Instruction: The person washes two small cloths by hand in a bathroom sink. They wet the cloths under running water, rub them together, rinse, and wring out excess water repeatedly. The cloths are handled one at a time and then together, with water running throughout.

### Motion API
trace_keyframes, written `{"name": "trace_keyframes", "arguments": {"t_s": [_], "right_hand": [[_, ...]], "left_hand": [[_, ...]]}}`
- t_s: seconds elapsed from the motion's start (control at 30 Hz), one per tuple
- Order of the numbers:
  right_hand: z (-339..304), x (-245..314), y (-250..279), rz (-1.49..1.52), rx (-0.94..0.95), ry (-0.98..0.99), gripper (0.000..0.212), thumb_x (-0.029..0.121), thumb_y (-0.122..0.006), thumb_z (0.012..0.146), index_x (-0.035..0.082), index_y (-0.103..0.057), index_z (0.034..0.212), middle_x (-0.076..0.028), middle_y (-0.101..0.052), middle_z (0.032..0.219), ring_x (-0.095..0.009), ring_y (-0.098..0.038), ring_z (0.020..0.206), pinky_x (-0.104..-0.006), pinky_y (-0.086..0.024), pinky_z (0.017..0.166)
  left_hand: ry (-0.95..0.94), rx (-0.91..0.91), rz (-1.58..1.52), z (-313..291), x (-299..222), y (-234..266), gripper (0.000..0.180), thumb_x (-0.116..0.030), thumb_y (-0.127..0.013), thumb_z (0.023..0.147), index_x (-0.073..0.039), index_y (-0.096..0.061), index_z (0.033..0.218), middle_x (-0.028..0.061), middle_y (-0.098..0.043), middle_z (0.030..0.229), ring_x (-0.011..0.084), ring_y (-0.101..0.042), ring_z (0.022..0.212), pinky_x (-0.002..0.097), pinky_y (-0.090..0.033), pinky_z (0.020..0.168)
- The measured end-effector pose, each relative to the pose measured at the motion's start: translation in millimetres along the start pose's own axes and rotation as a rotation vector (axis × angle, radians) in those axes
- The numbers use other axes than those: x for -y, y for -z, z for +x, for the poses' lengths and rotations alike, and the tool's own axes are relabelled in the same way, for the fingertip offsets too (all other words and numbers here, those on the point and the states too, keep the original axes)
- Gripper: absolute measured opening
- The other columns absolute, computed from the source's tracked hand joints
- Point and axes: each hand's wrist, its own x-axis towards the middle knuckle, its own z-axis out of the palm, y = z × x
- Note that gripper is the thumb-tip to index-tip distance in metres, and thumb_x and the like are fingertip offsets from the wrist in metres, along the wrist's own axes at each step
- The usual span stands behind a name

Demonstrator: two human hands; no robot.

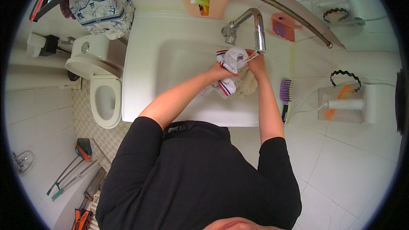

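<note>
Over the right part of the white sink [140,59], both hands grip a wet-looking white garment [235,58] with red and dark striped bands. My left hand [222,72] is closed round its bunched lower left part. My right hand [256,64], just under the spout of the chrome faucet [259,30], is closed on its right end, where a thin twisted strip stretches up. Part of the garment hangs below my left hand. A cream-coloured cloth [247,81] lies crumpled in the basin beneath and between my hands. Most fingertips are hidden by the fabric.
A peach organizer bin [219,0] stands behind the sink. A pink soap dish [284,26] is at the back right, with a purple hairbrush [286,91] on the right ledge. A metal rail [289,15] slants over the faucet. The toilet [105,102] stands left.
</note>
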Motion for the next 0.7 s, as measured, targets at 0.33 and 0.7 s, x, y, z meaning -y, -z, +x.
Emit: {"name": "trace_keyframes", "arguments": {"t_s": [0.33,0.7], "right_hand": [[-24.4,21.1,-28.5,0.757,0.116,-0.254,0.034,0.031,-0.06,0.087,0.001,-0.062,0.103,-0.007,-0.065,0.097,-0.015,-0.06,0.087,-0.0274,-0.047,0.077],[-89.8,2.1,-92.7,0.725,0.35,-0.234,0.029,0.022,-0.057,0.087,0.003,-0.059,0.109,-0.002,-0.063,0.089,-0.013,-0.058,0.083,-0.0296,-0.047,0.079]], "left_hand": [[0.212,-0.022,-0.365,-25.1,10.4,70.0,0.039,-0.02,-0.069,0.079,-0.003,-0.054,0.112,0.0101,-0.061,0.105,0.0188,-0.059,0.096,0.0326,-0.049,0.083],[0.15,-0.143,-0.489,-47.5,-16.3,92.9,0.052,-0.045,-0.057,0.085,-0.006,-0.05,0.119,0.009,-0.059,0.11,0.0218,-0.057,0.102,0.0378,-0.046,0.089]]}}
